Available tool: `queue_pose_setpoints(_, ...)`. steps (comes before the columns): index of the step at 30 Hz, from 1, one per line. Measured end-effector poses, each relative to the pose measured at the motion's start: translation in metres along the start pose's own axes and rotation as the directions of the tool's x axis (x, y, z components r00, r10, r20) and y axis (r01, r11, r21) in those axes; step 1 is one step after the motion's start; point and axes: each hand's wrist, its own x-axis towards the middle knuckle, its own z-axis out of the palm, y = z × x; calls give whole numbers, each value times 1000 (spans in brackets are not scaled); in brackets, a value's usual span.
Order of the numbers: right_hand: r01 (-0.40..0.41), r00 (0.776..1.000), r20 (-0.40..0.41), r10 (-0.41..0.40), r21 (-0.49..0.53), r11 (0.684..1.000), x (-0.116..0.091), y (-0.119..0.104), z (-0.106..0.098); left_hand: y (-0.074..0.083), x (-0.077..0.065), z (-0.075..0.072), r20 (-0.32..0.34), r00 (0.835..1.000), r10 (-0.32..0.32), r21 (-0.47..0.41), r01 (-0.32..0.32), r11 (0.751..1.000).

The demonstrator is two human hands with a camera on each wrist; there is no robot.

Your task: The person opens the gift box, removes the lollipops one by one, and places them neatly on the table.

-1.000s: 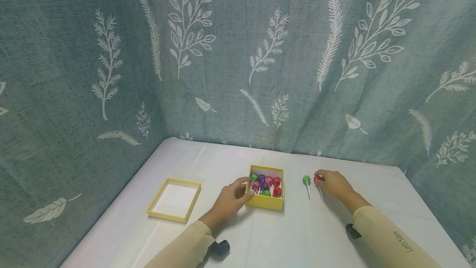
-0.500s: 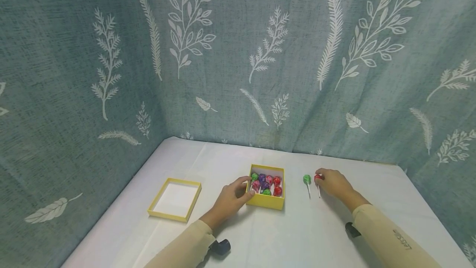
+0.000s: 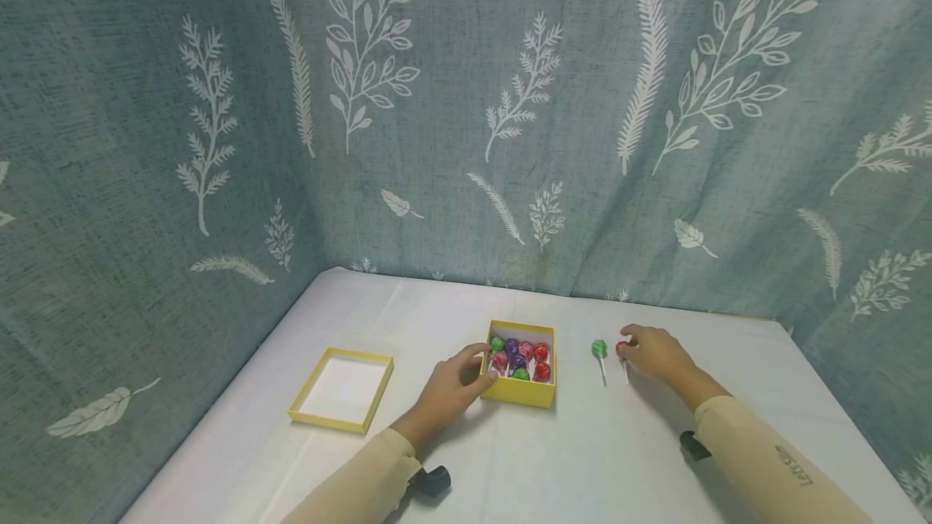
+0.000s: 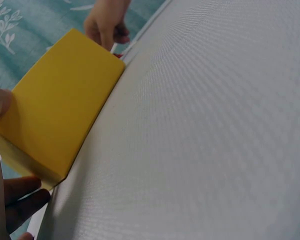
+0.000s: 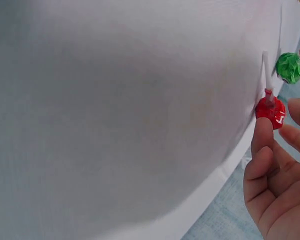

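My left hand [image 3: 446, 395] holds the left side of a small yellow box [image 3: 518, 395]. Its thumb lies on the front wall and the other fingers reach along the left side; the left wrist view shows the yellow box [image 4: 65, 100] from outside. Several wrapped lollipops, green, purple, pink and red, fill it. To the right, my right hand [image 3: 655, 354] is at a red lollipop [image 5: 271, 112] on the table, stick toward me. A fingertip touches the red wrapper while the thumb [image 5: 299, 112] stands apart from it. Beside it lies a green lollipop [image 3: 599, 348].
A shallow yellow-edged lid [image 3: 341, 424] lies at the left of the white table [image 3: 553, 459], its white inside facing up. Blue-green curtain [image 3: 451, 120] with leaf prints hangs behind and along the left side.
The red lollipop's stick has swung from slanted to nearly parallel with the green one's. My right index finger has lifted off its head. The left hand and box stay put.
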Motion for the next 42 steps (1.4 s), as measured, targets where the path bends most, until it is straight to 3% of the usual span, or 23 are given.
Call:
queue_pose_setpoints(5, 11, 1000, -14, -11, -27, 1000, -3, -3, -4, 0, -1, 0, 7, 1000, -3, -5, 3, 1000)
queue_pose_setpoints(15, 106, 993, -38, -109, -64, 992, -6, -20, -18, -3, 3, -1, 2, 1000, 4, -3, -4, 1000)
queue_pose_setpoints(22, 150, 988, -9, -151, -84, 985, -5, -41, -24, -3, 3, 0, 2, 1000, 9, 4, -9, 1000)
queue_pose_setpoints(30, 146, 989, 21, -145, -82, 986, -7, -75, -16, -3, -1, 0, 7, 1000, -23, -5, 23, 1000)
queue_pose_setpoints(42, 198, 980, 14, -197, -46, 979, -13, -120, 1, -6, 0, -1, 6, 1000, 11, -27, -11, 1000)
